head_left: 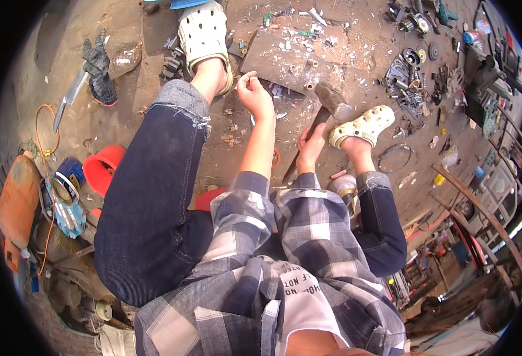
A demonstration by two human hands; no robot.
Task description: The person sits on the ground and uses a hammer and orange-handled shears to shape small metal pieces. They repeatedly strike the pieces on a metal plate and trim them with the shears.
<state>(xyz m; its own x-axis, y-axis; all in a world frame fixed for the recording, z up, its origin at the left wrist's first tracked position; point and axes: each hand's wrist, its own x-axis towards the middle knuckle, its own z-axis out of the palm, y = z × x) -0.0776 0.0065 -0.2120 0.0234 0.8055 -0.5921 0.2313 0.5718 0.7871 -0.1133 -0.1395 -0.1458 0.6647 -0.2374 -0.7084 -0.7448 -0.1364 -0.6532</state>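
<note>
My right hand [311, 147] is wrapped round the dark handle of a hammer [333, 102]. The heavy, worn head of the hammer is raised beside the near right corner of a flat rusty metal plate [267, 56] on the ground. Near the plate's left edge is my left hand [254, 98], its fingers curled in. Whatever those fingers hold, if anything, is hidden. On the plate lie small metal bits and a short ring-like piece [312, 63], with white scraps strewn around.
At the left are a grey glove [99, 74], a knife [71, 98], a red bucket [103, 169] and an orange cylinder [19, 193]. Piles of metal parts [406, 80] lie at the right. My feet in pale clogs [204, 32] flank the plate. A long bar [481, 219] leans at the far right.
</note>
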